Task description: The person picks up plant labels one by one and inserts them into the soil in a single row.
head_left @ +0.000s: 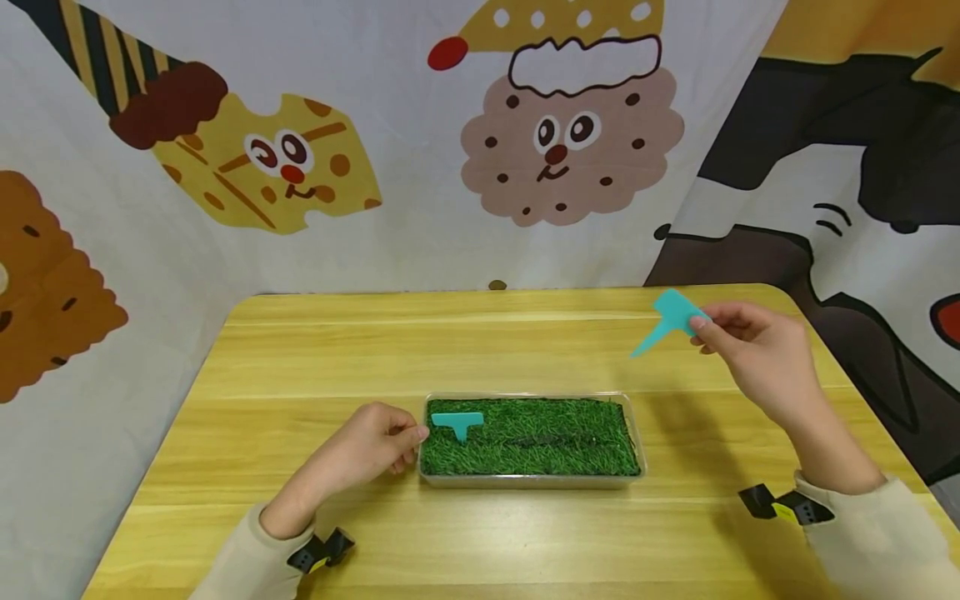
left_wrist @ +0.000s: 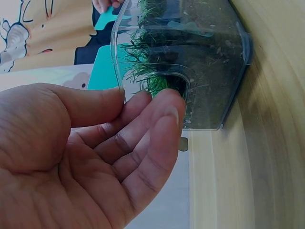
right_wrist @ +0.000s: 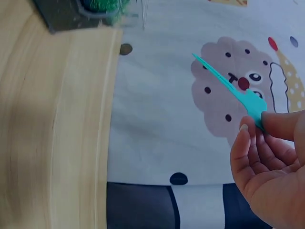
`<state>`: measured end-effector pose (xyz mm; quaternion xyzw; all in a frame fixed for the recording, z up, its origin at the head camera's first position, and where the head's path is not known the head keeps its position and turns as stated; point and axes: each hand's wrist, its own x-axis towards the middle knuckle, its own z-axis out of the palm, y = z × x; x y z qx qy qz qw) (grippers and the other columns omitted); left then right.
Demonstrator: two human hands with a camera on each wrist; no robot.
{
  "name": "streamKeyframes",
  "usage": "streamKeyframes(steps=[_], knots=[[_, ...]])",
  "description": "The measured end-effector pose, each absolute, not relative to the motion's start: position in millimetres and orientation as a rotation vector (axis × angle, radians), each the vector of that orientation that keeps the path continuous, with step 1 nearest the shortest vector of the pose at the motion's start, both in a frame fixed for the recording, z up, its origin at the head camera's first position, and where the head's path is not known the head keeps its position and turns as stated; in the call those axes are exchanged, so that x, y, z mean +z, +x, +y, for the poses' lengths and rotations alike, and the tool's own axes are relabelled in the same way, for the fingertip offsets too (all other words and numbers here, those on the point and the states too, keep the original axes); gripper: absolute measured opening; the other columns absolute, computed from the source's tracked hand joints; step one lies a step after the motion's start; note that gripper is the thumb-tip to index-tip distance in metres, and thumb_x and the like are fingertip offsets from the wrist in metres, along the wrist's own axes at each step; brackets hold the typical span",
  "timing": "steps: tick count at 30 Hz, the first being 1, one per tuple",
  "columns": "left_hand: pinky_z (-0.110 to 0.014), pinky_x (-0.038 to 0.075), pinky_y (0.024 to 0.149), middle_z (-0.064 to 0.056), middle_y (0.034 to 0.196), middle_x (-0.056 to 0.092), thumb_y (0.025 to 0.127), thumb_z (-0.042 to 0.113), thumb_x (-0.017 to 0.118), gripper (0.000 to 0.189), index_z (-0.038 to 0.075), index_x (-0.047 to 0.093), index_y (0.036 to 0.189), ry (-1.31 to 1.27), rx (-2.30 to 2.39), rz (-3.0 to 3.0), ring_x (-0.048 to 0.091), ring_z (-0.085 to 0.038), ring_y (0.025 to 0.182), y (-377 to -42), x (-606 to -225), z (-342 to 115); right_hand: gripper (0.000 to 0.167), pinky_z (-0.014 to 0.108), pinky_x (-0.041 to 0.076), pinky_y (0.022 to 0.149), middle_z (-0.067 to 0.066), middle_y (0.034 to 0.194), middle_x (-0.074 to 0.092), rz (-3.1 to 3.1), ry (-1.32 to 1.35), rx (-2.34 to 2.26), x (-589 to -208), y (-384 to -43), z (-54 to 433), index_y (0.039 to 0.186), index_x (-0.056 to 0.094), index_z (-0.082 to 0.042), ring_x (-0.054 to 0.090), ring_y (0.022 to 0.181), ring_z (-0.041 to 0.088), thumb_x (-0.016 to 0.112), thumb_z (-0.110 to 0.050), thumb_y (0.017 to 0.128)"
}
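Right hand (head_left: 768, 358) pinches turquoise tag (head_left: 677, 313), spike (head_left: 650, 338) angled down-left toward grass tray (head_left: 532, 482); left hand (head_left: 375, 442) pinches tray's left end

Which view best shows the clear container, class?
The head view: the clear container appears whole, from above. The left wrist shows one end, close, partly behind the left hand; the right wrist, only a part, cropped at the top.

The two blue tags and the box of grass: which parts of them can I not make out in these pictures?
Head view: the tip of the standing tag, hidden in the grass.
Head view: one end of the held tag, covered by the right hand.
Right wrist view: most of the box, cut off by the top edge.
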<state>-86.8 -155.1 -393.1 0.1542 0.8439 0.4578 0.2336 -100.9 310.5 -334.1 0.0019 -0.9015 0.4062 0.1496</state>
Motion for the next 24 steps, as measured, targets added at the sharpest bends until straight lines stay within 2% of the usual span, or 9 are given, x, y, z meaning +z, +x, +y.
streamKeyframes(steps=[7, 24], knots=[[-0.041, 0.059, 0.059, -0.010, 0.071, 0.066, 0.107, 0.014, 0.061, 0.033, 0.002, 0.067, 0.077, 0.436, 1.255, 2.325, 0.067, -0.029, 0.065, -87.2, -394.2, -155.1, 0.021, 0.014, 0.056, 0.069, -0.004, 0.088, 0.076, -2.551, 0.092, 1.229, -334.5, -89.0, 295.0, 0.115, 0.073, 0.002, 0.072, 0.077, 0.004, 0.071, -0.015, 0.103], [-0.043, 0.061, 0.062, -0.013, 0.073, 0.067, 0.106, 0.013, 0.062, 0.031, 0.002, 0.067, 0.078, 0.429, 1.289, 2.294, 0.067, -0.029, 0.066, -87.1, -394.4, -155.1, 0.012, 0.018, 0.051, 0.057, -0.007, 0.087, 0.076, -2.485, 0.251, 1.234, -344.8, -67.2, 255.1, 0.108, 0.078, -0.007, 0.069, 0.074, 0.003, 0.075, -0.003, 0.097]])
